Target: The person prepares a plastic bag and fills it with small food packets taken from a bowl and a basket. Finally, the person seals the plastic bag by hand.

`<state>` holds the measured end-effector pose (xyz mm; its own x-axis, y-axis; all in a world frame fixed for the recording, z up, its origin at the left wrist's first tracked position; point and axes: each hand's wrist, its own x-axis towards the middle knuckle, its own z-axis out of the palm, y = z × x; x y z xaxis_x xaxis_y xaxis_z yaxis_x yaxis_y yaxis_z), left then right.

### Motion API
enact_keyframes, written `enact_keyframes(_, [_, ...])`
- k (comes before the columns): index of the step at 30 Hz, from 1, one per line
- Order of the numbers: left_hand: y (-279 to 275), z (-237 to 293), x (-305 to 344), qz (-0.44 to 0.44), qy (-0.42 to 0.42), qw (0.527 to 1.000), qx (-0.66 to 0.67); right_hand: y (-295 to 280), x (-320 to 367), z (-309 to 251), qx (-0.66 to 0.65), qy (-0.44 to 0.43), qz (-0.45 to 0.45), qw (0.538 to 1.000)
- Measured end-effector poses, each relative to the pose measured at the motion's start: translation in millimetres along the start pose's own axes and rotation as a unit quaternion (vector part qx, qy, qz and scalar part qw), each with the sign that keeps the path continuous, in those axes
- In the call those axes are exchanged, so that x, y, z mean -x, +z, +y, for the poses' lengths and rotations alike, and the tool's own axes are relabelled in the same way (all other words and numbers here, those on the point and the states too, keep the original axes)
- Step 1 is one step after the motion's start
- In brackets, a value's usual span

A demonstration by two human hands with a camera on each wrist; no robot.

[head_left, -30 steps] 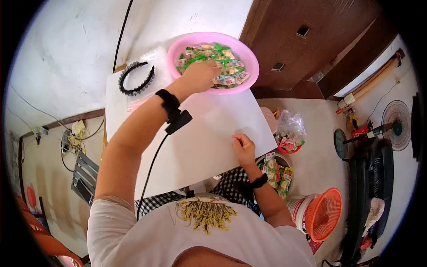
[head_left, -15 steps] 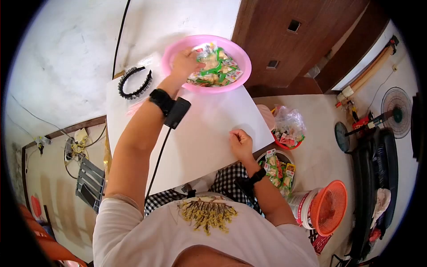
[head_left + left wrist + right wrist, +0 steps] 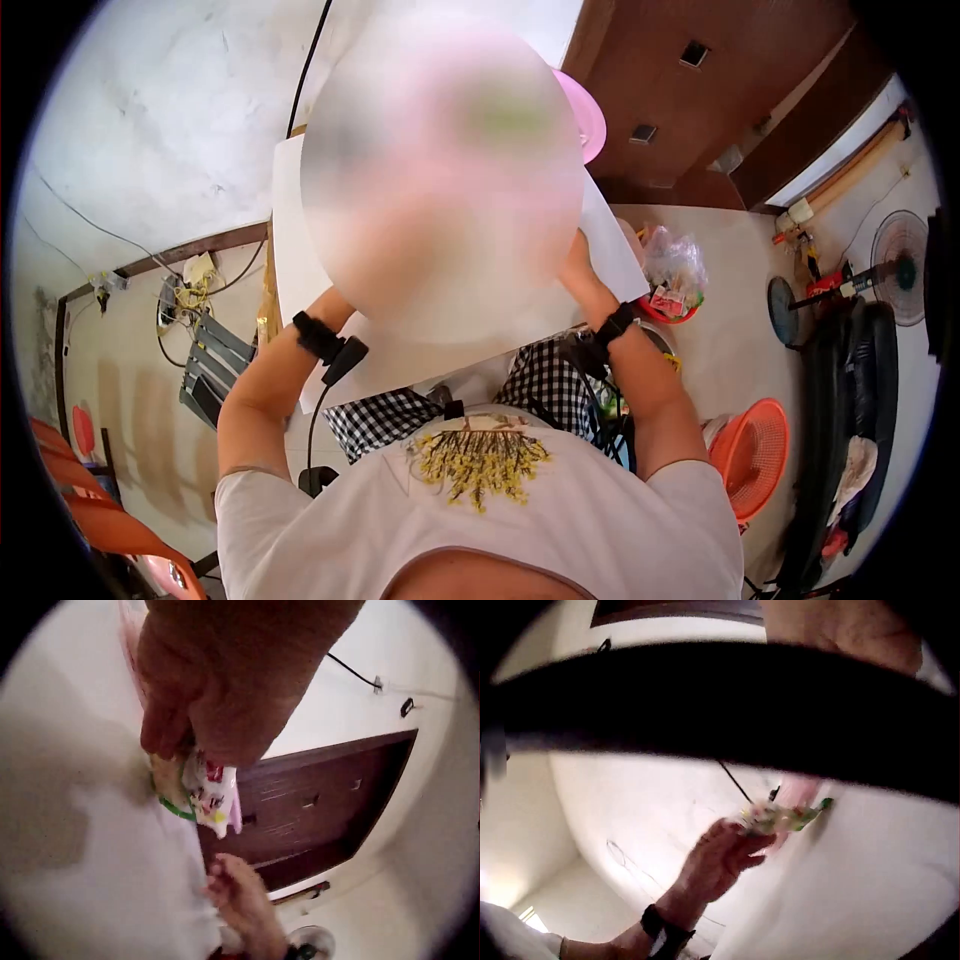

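Observation:
In the left wrist view my left hand (image 3: 217,690) pinches a small snack packet (image 3: 214,796), clear and white with red print and a green edge. The right wrist view shows the same packet (image 3: 780,817) hanging from the fingertips, close over the white table (image 3: 855,862). My right hand (image 3: 244,896) is held apart from it near the table's other side, fingers loosely bent and nothing visible in them. A round blur hides both hands and most of the pink basin (image 3: 588,115) in the head view.
Pink plastic (image 3: 801,790) lies behind the packet. On the floor at right stand a red basket of clear bags and packets (image 3: 672,285) and an orange mesh basket (image 3: 755,460). A brown door (image 3: 690,110) is beyond the table, a folded chair (image 3: 215,370) at left.
My left hand has left the basin with a packet and drawn back over the table toward me. My right hand has risen slightly and moved right in the head view.

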<state>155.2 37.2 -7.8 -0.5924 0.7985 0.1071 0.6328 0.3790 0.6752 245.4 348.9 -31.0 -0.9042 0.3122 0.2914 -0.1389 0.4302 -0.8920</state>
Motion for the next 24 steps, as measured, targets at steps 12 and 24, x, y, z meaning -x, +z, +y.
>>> enact_keyframes(12, [24, 34, 14, 0.031, -0.046, 0.972, -0.229, 2, -143, -61, 0.241, -0.182, -0.103, 0.948])
enact_keyframes(24, [39, 23, 11, 0.137, -0.072, 0.958, -0.24, 32, -214, -27, 0.325, -0.12, -0.173, 0.922])
